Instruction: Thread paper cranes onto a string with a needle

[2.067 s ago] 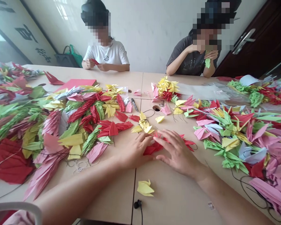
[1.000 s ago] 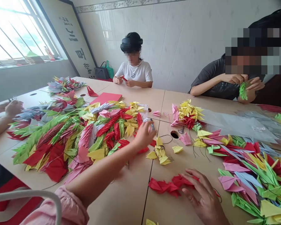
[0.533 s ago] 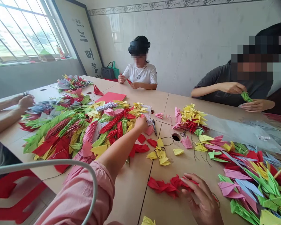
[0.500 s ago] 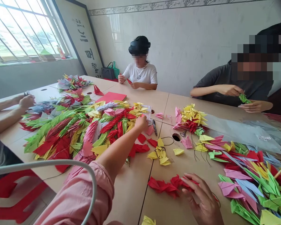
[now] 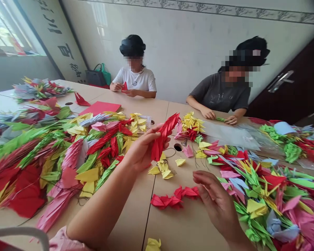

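Observation:
My left hand (image 5: 143, 146) is closed around a red stack of folded paper (image 5: 166, 134), raised above the middle of the table. Below it lie several yellow folded papers (image 5: 163, 167) with a dark cord. My right hand (image 5: 219, 205) is raised with curved fingers and the thumb apart, and nothing shows in its grasp. Beside its fingertips a row of red folded paper pieces (image 5: 169, 200) lies on the table; whether they touch cannot be made out. A single yellow folded paper (image 5: 153, 245) sits near the front edge of view.
Colourful folded-paper bundles (image 5: 68, 157) cover the left side, and another heap (image 5: 272, 195) spreads on the right. Across the table sit two people (image 5: 134, 82) (image 5: 222, 90), handling folded paper. A red paper stack (image 5: 101, 108) and a clear plastic bag (image 5: 230, 134) lie farther back.
My left hand has lifted from the left pile with the red stack in it. My right hand has drawn back slightly from the red row. The view has turned right.

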Demonstrator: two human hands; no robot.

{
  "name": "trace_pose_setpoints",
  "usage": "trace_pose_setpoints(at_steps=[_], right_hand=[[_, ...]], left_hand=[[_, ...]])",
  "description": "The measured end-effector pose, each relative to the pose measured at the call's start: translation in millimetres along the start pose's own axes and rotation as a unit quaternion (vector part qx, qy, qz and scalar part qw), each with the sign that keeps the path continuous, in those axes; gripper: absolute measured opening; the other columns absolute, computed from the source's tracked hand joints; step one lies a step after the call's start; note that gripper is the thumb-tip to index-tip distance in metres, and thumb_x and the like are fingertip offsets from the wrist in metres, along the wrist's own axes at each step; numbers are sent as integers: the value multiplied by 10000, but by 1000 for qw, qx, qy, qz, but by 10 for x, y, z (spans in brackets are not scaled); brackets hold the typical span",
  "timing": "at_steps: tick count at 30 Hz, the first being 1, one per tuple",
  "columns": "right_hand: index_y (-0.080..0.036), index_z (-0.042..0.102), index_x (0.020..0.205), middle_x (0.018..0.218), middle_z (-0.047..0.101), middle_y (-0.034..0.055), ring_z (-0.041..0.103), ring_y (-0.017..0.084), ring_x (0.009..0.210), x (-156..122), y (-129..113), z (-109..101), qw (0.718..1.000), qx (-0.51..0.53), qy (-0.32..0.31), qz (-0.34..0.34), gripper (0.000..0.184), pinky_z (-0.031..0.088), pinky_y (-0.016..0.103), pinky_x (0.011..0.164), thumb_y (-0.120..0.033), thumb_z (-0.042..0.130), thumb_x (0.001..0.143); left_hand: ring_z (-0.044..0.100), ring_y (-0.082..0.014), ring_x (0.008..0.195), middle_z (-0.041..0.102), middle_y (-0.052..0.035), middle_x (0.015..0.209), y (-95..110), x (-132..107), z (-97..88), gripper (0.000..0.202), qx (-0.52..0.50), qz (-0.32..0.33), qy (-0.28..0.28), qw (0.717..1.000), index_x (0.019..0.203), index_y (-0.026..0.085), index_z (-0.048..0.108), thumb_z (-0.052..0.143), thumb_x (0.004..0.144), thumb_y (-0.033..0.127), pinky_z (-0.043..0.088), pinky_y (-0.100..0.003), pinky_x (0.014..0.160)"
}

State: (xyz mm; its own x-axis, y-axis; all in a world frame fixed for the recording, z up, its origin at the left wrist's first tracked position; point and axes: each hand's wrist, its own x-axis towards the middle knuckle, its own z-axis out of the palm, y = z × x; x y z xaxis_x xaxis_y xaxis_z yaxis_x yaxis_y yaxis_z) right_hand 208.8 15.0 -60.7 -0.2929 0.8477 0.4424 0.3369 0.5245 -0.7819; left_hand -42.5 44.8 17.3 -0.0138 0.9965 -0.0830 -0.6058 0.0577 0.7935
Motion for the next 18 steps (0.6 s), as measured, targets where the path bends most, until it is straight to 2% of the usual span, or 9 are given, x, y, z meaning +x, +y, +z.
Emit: trace_pose_setpoints(at_steps=[2, 4, 7, 9, 13, 18], right_hand=[[-305, 681, 1162, 1145, 666, 65, 692, 175, 938, 134, -170, -17, 997, 65, -9, 27, 219, 593, 267, 814, -341, 589, 966], [-315, 680, 1181, 1050, 682, 44, 676, 153, 893, 271, -317, -1, 989, 141, -9, 47, 239, 578, 240, 794, -376, 596, 965], [-335, 655, 1240, 1082, 686, 28, 659, 133, 869, 444, -465, 81, 958, 277, -22, 72, 314, 561, 229, 775, -446, 611, 950], [-316, 679, 1185, 953, 693, 11, 643, 121, 810, 521, -514, 146, 938, 338, -32, 76, 301, 541, 209, 721, -473, 631, 933], [-265, 716, 926, 773, 645, -25, 575, 83, 672, 564, -542, 213, 924, 378, 3, 58, 185, 477, 169, 605, -436, 646, 935], [-246, 687, 832, 679, 602, -53, 546, 59, 577, 526, -523, 163, 914, 397, 17, 85, 154, 443, 155, 537, -366, 675, 928]], left_hand=[[733, -179, 793, 719, -97, 992, -1, -140, 30, 328, -55, -23, -33, 998, 1182, 150, 569, 565, 858, 98, 607, -252, 692], [734, -166, 768, 728, -63, 963, -14, -265, 40, 303, -72, -35, -65, 995, 1152, 172, 614, 600, 860, 93, 614, -245, 693], [728, -148, 798, 739, -27, 992, -56, -430, 59, 305, -44, -21, -112, 993, 1159, 218, 678, 665, 868, 127, 621, -236, 727], [720, -134, 803, 747, -22, 1019, -91, -519, 79, 308, -10, -19, -132, 991, 1173, 237, 700, 704, 871, 176, 616, -220, 745], [727, -113, 755, 769, -23, 969, -129, -610, 109, 285, 13, -31, -150, 988, 1173, 249, 719, 719, 888, 253, 594, -163, 722], [764, -154, 730, 777, -35, 923, -118, -555, 121, 200, -77, -119, -197, 970, 1120, 225, 717, 660, 929, 242, 620, -198, 675]])
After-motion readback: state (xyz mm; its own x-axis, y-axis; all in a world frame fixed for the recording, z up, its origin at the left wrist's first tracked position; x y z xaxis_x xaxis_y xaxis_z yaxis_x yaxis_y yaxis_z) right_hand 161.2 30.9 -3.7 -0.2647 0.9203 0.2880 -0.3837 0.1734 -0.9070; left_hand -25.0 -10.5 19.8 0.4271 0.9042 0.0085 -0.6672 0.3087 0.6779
